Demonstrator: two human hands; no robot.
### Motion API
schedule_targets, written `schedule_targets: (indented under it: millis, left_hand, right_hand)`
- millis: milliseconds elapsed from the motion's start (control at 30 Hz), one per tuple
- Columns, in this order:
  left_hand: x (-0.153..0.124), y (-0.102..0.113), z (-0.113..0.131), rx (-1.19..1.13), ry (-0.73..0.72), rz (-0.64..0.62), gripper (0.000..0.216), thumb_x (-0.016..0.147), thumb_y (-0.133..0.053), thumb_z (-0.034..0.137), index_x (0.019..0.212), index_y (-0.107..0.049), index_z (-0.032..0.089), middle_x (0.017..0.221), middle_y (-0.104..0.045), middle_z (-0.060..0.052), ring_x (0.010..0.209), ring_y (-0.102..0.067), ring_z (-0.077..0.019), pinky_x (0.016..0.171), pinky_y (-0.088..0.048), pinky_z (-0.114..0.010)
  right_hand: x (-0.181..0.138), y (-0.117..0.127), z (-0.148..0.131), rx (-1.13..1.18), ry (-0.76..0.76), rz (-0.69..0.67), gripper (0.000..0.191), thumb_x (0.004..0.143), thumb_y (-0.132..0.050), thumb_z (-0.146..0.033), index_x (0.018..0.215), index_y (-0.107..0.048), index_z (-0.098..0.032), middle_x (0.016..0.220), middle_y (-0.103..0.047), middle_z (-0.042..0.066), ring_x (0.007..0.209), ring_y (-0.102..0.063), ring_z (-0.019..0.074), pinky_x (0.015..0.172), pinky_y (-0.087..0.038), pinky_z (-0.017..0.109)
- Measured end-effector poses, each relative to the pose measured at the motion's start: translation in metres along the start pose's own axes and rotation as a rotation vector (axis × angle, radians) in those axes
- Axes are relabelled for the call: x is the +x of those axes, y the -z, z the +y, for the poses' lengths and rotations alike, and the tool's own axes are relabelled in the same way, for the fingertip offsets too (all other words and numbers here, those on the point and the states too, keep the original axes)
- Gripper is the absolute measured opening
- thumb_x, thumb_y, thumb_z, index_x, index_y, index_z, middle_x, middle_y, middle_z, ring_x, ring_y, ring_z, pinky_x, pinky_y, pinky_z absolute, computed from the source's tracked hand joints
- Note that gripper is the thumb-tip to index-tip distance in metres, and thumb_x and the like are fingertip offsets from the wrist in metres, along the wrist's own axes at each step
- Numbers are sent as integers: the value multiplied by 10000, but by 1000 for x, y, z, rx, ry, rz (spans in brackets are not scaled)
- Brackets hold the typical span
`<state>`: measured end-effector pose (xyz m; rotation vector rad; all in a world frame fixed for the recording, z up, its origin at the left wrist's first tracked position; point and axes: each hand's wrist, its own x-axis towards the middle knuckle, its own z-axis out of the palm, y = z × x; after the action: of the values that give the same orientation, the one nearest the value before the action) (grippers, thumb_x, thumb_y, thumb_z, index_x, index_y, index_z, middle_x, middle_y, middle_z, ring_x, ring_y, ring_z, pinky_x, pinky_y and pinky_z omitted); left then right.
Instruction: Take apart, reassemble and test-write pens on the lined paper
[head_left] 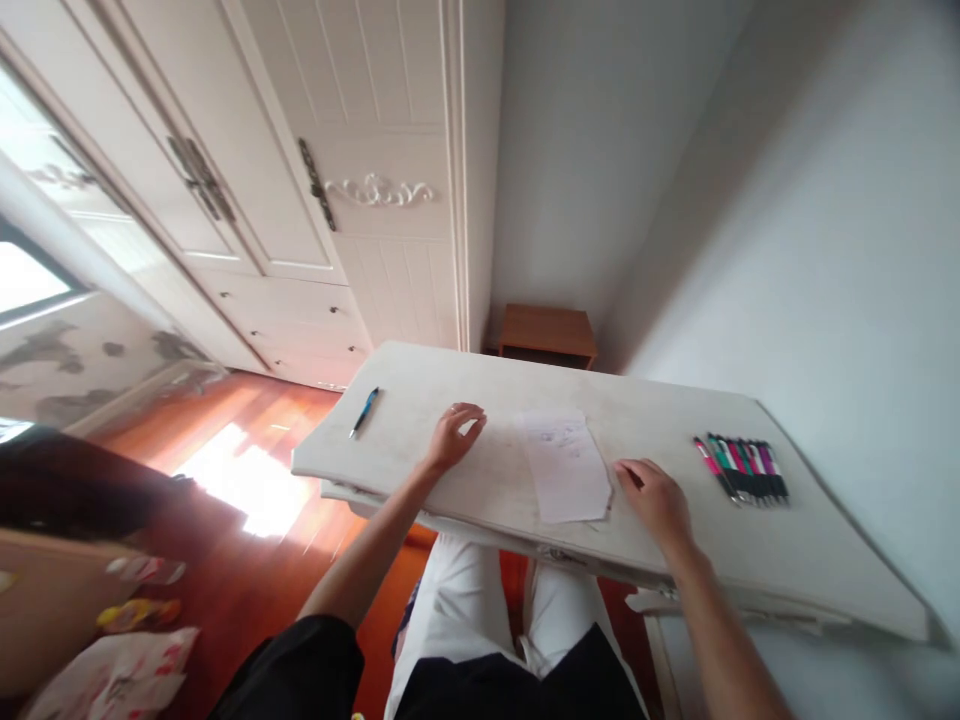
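My left hand (454, 435) rests on the white desk (420, 390), fingers curled loosely, holding nothing that I can see. My right hand (658, 498) lies on the desk just right of a sheet of paper (568, 465) with faint marks, its fingertips at the sheet's right edge and its fingers bent. A blue pen (364, 411) lies alone to the left of my left hand. A row of several coloured pens (741, 469) lies at the right end of the desk, apart from both hands.
A white wardrobe (322, 200) stands behind the desk at left, a small wooden stand (547, 335) in the corner. Plain walls close in at the right. The wooden floor at left holds packets (120, 670). My legs in white trousers (480, 610) are under the desk.
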<state>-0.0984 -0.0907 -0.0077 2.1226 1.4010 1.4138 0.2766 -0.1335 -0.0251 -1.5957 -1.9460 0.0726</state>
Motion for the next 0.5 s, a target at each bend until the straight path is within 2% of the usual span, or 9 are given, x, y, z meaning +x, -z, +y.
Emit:
schedule_targets:
  millis: [100, 167, 267, 333, 500]
  left_hand:
    - [-15, 53, -12, 195, 59, 70, 197, 913, -536, 322, 887, -699, 215, 1015, -716, -91, 992, -639, -206, 925, -501, -398]
    - [-25, 87, -21, 369, 186, 131, 222, 918, -507, 324, 930, -697, 211, 1044, -713, -101, 1023, -626, -233, 951, -475, -425]
    - [-39, 126, -31, 685, 400, 170, 284, 868, -565, 380, 1028, -691, 182, 1043, -716, -156, 1103, -572, -342, 965, -422, -518]
    - [-47, 141, -36, 783, 488, 148, 325, 848, -574, 408, 1048, -690, 179, 1051, -713, -175, 1091, -565, -377, 941, -420, -533]
    - [-54, 157, -48, 758, 555, 153, 264, 829, -518, 281, 1016, -699, 230, 999, -733, -117, 977, -628, -319, 868, -467, -434]
  right_hand:
    - [-1, -2, 6, -25, 46, 16, 370, 921, -423, -417, 936, -716, -192, 924, -725, 107, 815, -666, 240, 720, -493, 337]
    - [-2, -3, 8, -34, 67, 16, 353, 910, -426, -402, 941, -714, -199, 931, -728, 101, 798, -669, 237, 713, -502, 343]
    - [-2, -4, 9, -57, 79, 16, 346, 902, -426, -394, 948, -714, -209, 940, -732, 97, 802, -674, 242, 704, -509, 349]
    - [-2, -5, 9, -71, 86, 20, 354, 901, -416, -394, 951, -715, -211, 935, -733, 98, 809, -677, 248, 699, -510, 354]
    - [-2, -6, 10, -72, 91, 32, 358, 893, -416, -400, 939, -715, -210, 937, -736, 102, 804, -680, 249, 691, -507, 347]
